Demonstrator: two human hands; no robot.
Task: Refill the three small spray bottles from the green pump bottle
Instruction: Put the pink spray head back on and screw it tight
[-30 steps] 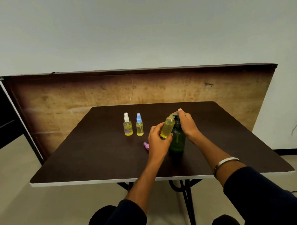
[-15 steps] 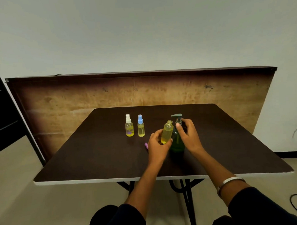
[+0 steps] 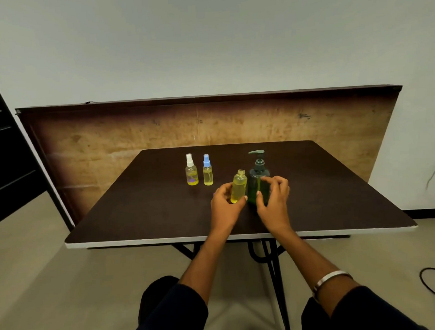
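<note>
Left hand grips the uncapped small spray bottle low on its body, thumb in front, fingers curled round the back; bottle upright, nearly full of yellow liquid, open neck on top. Can't tell if its base touches the table or sits just above it. Green pump bottle stands upright on the table right beside it, just to the right, pump spout pointing left. Right hand has thumb and curled fingers loosely round the pump bottle's lower body, fingertips at its right side; can't tell if it really grips or only touches. White-capped spray bottle and blue-capped spray bottle stand side by side, capped, further back and left, apart from the hands, both holding yellow liquid. Metal bangle on the right wrist. Wooden board leans behind the table, black cable on the floor at right
</note>
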